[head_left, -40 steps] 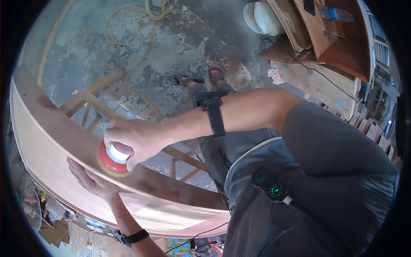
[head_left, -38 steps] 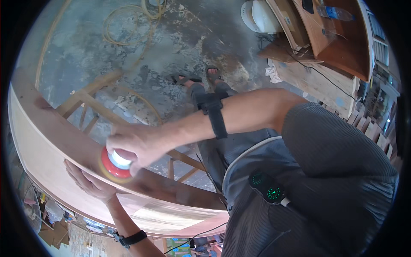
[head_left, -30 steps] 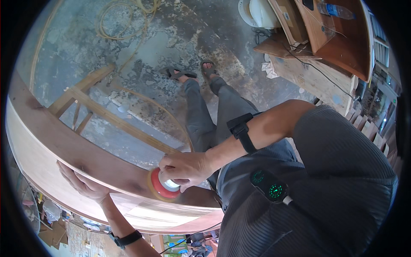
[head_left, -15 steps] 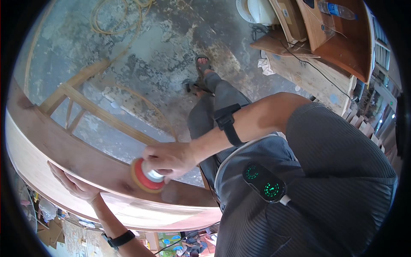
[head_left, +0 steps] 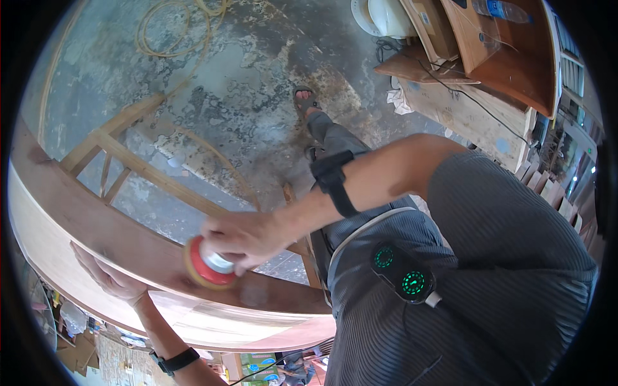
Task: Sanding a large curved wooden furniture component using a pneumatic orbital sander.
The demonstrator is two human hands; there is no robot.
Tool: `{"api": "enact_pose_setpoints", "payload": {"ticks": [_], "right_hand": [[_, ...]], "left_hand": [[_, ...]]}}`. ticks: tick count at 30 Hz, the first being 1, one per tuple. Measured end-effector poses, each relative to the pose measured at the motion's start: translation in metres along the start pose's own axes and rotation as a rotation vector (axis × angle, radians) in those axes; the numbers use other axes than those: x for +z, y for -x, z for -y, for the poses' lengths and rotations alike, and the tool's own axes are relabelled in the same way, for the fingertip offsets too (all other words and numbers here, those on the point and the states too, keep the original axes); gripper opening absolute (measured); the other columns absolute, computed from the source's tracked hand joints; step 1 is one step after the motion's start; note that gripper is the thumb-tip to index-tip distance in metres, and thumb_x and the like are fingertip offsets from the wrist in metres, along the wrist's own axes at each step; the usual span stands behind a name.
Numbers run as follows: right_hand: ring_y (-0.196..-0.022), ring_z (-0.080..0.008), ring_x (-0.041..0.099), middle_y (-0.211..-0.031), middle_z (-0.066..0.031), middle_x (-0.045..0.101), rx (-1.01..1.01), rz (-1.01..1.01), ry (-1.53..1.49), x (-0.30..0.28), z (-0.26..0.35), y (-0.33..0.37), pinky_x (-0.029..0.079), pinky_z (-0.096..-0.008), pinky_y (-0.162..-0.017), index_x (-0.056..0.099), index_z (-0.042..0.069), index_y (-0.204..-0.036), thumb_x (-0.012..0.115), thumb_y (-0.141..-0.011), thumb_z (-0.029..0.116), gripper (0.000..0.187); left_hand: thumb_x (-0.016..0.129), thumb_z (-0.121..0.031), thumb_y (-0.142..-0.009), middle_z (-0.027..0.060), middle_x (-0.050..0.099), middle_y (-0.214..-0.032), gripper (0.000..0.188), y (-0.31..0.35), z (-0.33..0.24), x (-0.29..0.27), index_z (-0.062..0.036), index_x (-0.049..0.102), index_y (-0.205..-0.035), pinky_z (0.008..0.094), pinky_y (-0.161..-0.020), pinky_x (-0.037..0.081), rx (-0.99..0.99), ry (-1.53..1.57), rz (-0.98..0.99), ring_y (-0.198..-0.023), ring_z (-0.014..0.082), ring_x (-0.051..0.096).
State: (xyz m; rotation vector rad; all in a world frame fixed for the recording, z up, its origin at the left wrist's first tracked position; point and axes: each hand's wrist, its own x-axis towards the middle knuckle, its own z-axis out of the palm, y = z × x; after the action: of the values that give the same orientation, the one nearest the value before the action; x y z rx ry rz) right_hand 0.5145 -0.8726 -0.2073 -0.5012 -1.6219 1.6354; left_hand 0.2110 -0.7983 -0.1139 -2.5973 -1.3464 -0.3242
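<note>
My right hand (head_left: 235, 237) is closed over the top of a round sander (head_left: 211, 269) with a red body, a silver collar and a yellowish pad. The pad rests on the reddish-brown edge strip of a long curved wooden panel (head_left: 122, 222), just left of centre. On the panel's paler outer side (head_left: 193, 309), my left hand (head_left: 112, 278) lies with its fingers stretched out against the wood. The palm side is hidden. Each wrist carries a black strap; the right one bears a small black box (head_left: 331, 170).
A wooden frame (head_left: 161, 183) joins the panel on its far side. Coiled yellowish hose (head_left: 164, 29) lies on the stained concrete floor. At upper right stand a brown cabinet (head_left: 528, 71) with a plastic bottle (head_left: 505, 11) and a wooden crate (head_left: 463, 116). A cable crosses them.
The sander and my right hand have shifted slightly left along the panel's edge strip. My legs have moved a little, while my left hand stays where it was.
</note>
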Motion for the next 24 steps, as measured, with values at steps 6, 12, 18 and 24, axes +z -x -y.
{"api": "enact_pose_setpoints", "payload": {"ticks": [6, 12, 18, 24], "right_hand": [[-0.086, -0.0346, 0.060, -0.104, -0.0153, 0.052, 0.001, 0.094, -0.075, 0.022, 0.034, 0.096, 0.050, -0.0468, -0.071, 0.051, 0.009, -0.109, 0.093, -0.063, 0.012, 0.063], [-0.088, -0.0309, 0.059, -0.106, -0.0132, 0.050, -0.060, -0.011, 0.108, 0.014, 0.000, 0.025, 0.052, -0.0419, -0.068, 0.050, 0.007, -0.101, 0.088, -0.070, 0.011, 0.049], [-0.095, -0.0308, 0.056, -0.110, -0.0146, 0.047, -0.090, 0.018, 0.081, -0.006, 0.001, -0.009, 0.049, -0.0428, -0.080, 0.051, 0.006, -0.106, 0.092, -0.065, 0.016, 0.059], [-0.089, -0.0315, 0.057, -0.109, -0.0140, 0.047, 0.029, 0.024, 0.056, 0.037, 0.063, 0.124, 0.049, -0.0457, -0.073, 0.050, 0.007, -0.111, 0.094, -0.065, 0.017, 0.064]], "left_hand": [[0.032, -0.046, -0.109, 0.0221, 0.043, -0.158, 0.065, 0.013, -0.004, -0.001, 0.0004, 0.042, -0.154, 0.0478, -0.121, 0.034, -0.681, 0.241, 0.049, -0.146, 0.0394, 0.041], [0.030, -0.046, -0.110, 0.0207, 0.044, -0.157, 0.064, 0.024, 0.005, -0.001, -0.0005, 0.043, -0.154, 0.0456, -0.121, 0.034, -0.559, 0.187, 0.064, -0.146, 0.0372, 0.042], [0.035, -0.046, -0.110, 0.0196, 0.045, -0.157, 0.062, 0.036, 0.019, 0.009, -0.0026, 0.044, -0.154, 0.0426, -0.121, 0.034, -0.500, 0.111, 0.082, -0.146, 0.0354, 0.042], [0.040, -0.048, -0.109, 0.0170, 0.048, -0.156, 0.062, 0.022, 0.001, -0.001, -0.0053, 0.048, -0.153, 0.0407, -0.113, 0.044, -0.685, 0.189, -0.013, -0.139, 0.0339, 0.051]]}}
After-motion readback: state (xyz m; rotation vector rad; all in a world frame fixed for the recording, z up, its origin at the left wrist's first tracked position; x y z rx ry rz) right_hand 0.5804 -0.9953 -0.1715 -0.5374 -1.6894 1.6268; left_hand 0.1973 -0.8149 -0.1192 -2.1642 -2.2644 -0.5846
